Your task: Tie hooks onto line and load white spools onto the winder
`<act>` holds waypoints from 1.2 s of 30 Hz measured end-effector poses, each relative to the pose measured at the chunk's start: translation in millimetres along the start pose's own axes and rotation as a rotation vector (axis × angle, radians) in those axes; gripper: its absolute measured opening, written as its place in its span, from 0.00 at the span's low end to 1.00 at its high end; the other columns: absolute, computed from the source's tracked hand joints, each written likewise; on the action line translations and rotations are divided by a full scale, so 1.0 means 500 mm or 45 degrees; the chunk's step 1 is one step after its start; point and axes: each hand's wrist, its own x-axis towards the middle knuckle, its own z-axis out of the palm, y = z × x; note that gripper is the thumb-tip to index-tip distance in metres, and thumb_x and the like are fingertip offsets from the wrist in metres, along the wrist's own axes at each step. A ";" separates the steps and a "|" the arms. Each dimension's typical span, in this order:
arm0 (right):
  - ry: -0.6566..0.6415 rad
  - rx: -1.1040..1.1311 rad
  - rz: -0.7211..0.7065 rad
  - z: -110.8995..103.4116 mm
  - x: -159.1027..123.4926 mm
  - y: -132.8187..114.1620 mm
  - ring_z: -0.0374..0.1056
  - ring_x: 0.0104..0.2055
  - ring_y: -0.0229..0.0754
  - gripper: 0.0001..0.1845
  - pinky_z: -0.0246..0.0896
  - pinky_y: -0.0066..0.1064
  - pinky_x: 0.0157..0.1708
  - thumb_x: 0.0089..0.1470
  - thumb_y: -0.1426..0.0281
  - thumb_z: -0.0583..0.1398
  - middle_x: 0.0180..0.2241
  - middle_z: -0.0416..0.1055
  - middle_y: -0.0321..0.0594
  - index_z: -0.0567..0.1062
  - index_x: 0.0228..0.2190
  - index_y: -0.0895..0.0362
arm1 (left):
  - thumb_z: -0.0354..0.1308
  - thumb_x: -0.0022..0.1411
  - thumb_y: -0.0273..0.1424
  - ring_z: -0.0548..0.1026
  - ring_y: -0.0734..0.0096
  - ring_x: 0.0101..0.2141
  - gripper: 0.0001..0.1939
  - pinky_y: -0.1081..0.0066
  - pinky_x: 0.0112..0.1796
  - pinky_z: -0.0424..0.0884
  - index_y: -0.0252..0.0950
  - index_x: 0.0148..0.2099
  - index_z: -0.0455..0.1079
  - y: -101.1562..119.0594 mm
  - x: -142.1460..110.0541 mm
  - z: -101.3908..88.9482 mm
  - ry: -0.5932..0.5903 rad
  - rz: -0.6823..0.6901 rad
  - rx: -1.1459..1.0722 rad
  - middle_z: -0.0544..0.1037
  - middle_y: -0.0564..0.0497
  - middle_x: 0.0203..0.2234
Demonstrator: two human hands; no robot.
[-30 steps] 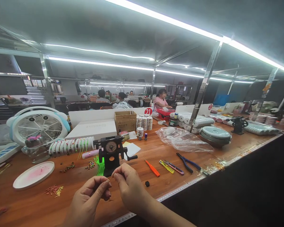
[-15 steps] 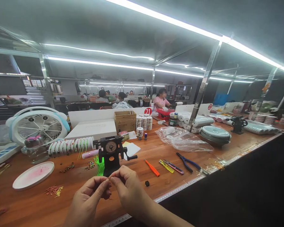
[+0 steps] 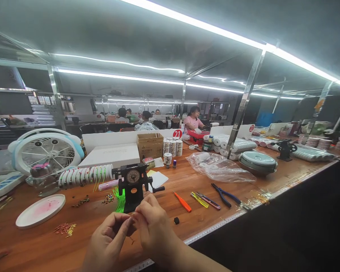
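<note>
My left hand (image 3: 109, 236) and my right hand (image 3: 154, 226) meet at the fingertips low over the wooden bench. Each is closed in a pinch around something tiny, mostly hidden by the fingers. A thin brownish strand end hangs below the pinch. Just behind the hands stands a black hand-crank winder (image 3: 133, 181) with a dial, its shaft carrying a row of white spools (image 3: 85, 175). Bright green strands (image 3: 119, 200) lie at its base. To the left are small heaps of red pieces (image 3: 62, 228) and yellow pieces (image 3: 70, 229).
An orange-handled tool (image 3: 183, 201), a yellow-handled tool (image 3: 200, 200) and blue pliers (image 3: 225, 195) lie to the right. A round white dish (image 3: 41, 211) and a fan (image 3: 47, 151) are at left. A lidded bowl (image 3: 257, 162) stands right. A person in pink (image 3: 193, 121) sits beyond.
My right hand has risen and turned slightly, its fingers drawn in tighter at the pinch. The strand end now shows more plainly below. The left hand has barely moved.
</note>
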 end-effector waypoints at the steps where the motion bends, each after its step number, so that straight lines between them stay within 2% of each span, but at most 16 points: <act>1: 0.002 -0.055 -0.068 0.003 -0.005 0.004 0.63 0.33 0.41 0.06 0.61 0.32 0.29 0.51 0.78 0.51 0.33 0.62 0.46 0.67 0.27 0.60 | 0.64 0.48 0.43 0.74 0.62 0.32 0.15 0.70 0.36 0.70 0.36 0.30 0.73 0.002 0.001 -0.002 0.004 0.001 -0.009 0.78 0.49 0.26; 4: -0.046 -0.124 -0.259 0.009 -0.021 0.010 0.61 0.44 0.48 0.09 0.65 0.34 0.34 0.47 0.80 0.51 0.37 0.61 0.52 0.66 0.33 0.63 | 0.67 0.44 0.41 0.74 0.64 0.32 0.14 0.71 0.37 0.70 0.36 0.28 0.73 0.006 0.005 -0.008 0.014 -0.103 -0.155 0.78 0.50 0.26; 8: -0.198 -0.170 -0.538 0.008 -0.028 0.007 0.53 0.54 0.51 0.12 0.58 0.38 0.52 0.40 0.83 0.52 0.29 0.59 0.45 0.67 0.28 0.60 | 0.70 0.41 0.36 0.73 0.67 0.29 0.16 0.71 0.32 0.70 0.36 0.34 0.75 0.013 0.013 -0.014 -0.052 -0.383 -0.481 0.78 0.50 0.26; 10: -0.241 -0.166 -0.570 0.007 -0.027 0.004 0.53 0.54 0.50 0.12 0.54 0.39 0.55 0.39 0.83 0.52 0.29 0.60 0.44 0.68 0.27 0.58 | 0.69 0.43 0.35 0.73 0.68 0.30 0.17 0.72 0.32 0.69 0.35 0.37 0.76 0.017 0.016 -0.017 -0.170 -0.434 -0.511 0.79 0.48 0.28; 13: -0.229 -0.054 -0.539 0.009 -0.028 0.004 0.55 0.52 0.47 0.11 0.59 0.35 0.51 0.42 0.81 0.53 0.33 0.62 0.45 0.68 0.30 0.59 | 0.66 0.48 0.37 0.71 0.69 0.28 0.12 0.73 0.31 0.67 0.33 0.31 0.77 0.022 0.014 -0.022 -0.296 -0.385 -0.424 0.78 0.48 0.25; 15: -0.086 0.052 -0.456 0.008 -0.031 0.001 0.57 0.49 0.46 0.10 0.62 0.34 0.46 0.46 0.81 0.53 0.31 0.62 0.43 0.67 0.31 0.58 | 0.66 0.47 0.40 0.69 0.72 0.25 0.13 0.74 0.29 0.66 0.34 0.27 0.76 0.027 0.010 -0.025 -0.220 -0.329 -0.293 0.76 0.50 0.23; 17: 0.061 0.175 -0.290 0.005 -0.034 -0.006 0.59 0.45 0.44 0.08 0.61 0.35 0.44 0.50 0.80 0.51 0.30 0.63 0.42 0.68 0.30 0.58 | 0.67 0.43 0.43 0.65 0.75 0.21 0.15 0.75 0.25 0.64 0.36 0.27 0.76 0.033 0.002 -0.024 -0.041 -0.264 -0.132 0.76 0.52 0.23; 18: 0.077 0.267 -0.189 0.003 -0.034 -0.011 0.60 0.44 0.43 0.07 0.60 0.35 0.44 0.51 0.79 0.52 0.32 0.64 0.43 0.68 0.28 0.58 | 0.67 0.42 0.44 0.64 0.75 0.21 0.16 0.76 0.23 0.63 0.37 0.27 0.76 0.036 -0.001 -0.023 0.042 -0.226 -0.067 0.77 0.52 0.25; 21: -0.106 0.693 0.103 0.002 -0.030 -0.025 0.64 0.39 0.41 0.07 0.59 0.35 0.43 0.51 0.72 0.58 0.33 0.67 0.42 0.68 0.23 0.58 | 0.68 0.38 0.45 0.68 0.70 0.27 0.17 0.76 0.23 0.61 0.37 0.27 0.77 0.034 -0.007 -0.016 0.155 -0.106 -0.028 0.78 0.49 0.29; 23: -0.196 0.978 0.260 0.007 -0.024 -0.027 0.64 0.34 0.39 0.12 0.58 0.34 0.40 0.51 0.65 0.60 0.27 0.67 0.38 0.67 0.21 0.58 | 0.68 0.39 0.44 0.67 0.71 0.27 0.16 0.77 0.22 0.60 0.37 0.27 0.76 0.024 -0.006 -0.013 0.159 -0.086 -0.108 0.77 0.50 0.30; 26: -0.133 1.256 0.487 0.018 -0.018 -0.016 0.60 0.25 0.34 0.18 0.58 0.29 0.31 0.49 0.57 0.61 0.21 0.64 0.34 0.66 0.22 0.58 | 0.68 0.43 0.41 0.58 0.81 0.19 0.13 0.79 0.20 0.57 0.38 0.27 0.74 0.012 0.001 -0.018 0.159 -0.177 -0.372 0.73 0.55 0.24; 28: -0.094 1.369 0.652 0.021 -0.016 -0.003 0.52 0.18 0.29 0.20 0.52 0.24 0.20 0.46 0.55 0.63 0.18 0.59 0.29 0.64 0.22 0.57 | 0.69 0.42 0.38 0.56 0.82 0.17 0.13 0.80 0.19 0.56 0.36 0.25 0.71 0.015 0.002 -0.024 0.115 -0.275 -0.585 0.70 0.56 0.21; 30: -0.113 1.410 0.786 0.019 -0.016 0.009 0.41 0.14 0.26 0.23 0.38 0.21 0.13 0.43 0.53 0.63 0.16 0.53 0.25 0.61 0.22 0.56 | 0.71 0.38 0.35 0.58 0.82 0.19 0.14 0.81 0.19 0.57 0.34 0.23 0.70 0.025 0.001 -0.029 0.051 -0.378 -0.725 0.70 0.54 0.21; 32: -0.123 1.324 0.810 0.013 -0.016 0.015 0.37 0.14 0.26 0.24 0.31 0.22 0.13 0.44 0.51 0.62 0.16 0.50 0.24 0.59 0.22 0.55 | 0.72 0.37 0.32 0.61 0.81 0.20 0.14 0.81 0.20 0.59 0.34 0.23 0.70 0.032 -0.002 -0.032 -0.005 -0.421 -0.757 0.72 0.53 0.23; 34: -0.102 1.118 0.721 0.004 -0.017 0.013 0.40 0.16 0.27 0.22 0.34 0.23 0.15 0.48 0.51 0.59 0.17 0.50 0.25 0.59 0.22 0.55 | 0.70 0.41 0.34 0.61 0.80 0.20 0.14 0.81 0.19 0.59 0.34 0.23 0.68 0.031 -0.004 -0.031 -0.085 -0.378 -0.702 0.70 0.54 0.19; 36: -0.085 0.854 0.595 -0.004 -0.017 0.007 0.44 0.19 0.30 0.19 0.40 0.25 0.19 0.52 0.55 0.56 0.18 0.51 0.27 0.59 0.22 0.56 | 0.67 0.45 0.39 0.57 0.81 0.16 0.14 0.80 0.16 0.55 0.36 0.25 0.68 0.022 -0.004 -0.029 -0.148 -0.300 -0.525 0.65 0.58 0.14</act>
